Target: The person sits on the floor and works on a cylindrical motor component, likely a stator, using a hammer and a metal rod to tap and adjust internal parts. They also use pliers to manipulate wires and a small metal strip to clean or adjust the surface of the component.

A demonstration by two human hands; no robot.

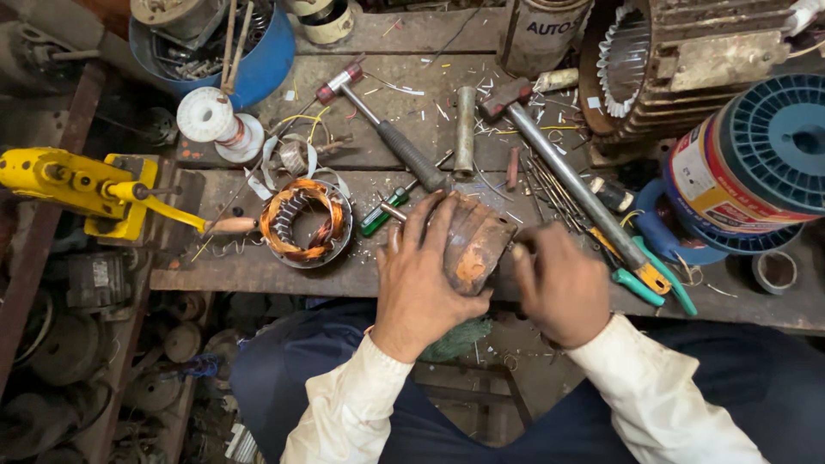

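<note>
I see a rusty motor housing (471, 245) at the workbench's (258, 271) near edge, my left hand (421, 279) spread over it, fingers clasping its top. My right hand (560, 288), clenched just right of the housing, touches its rim. Left of the housing lies a copper-wound stator (306, 223); behind it, a hammer (387, 129).
</note>
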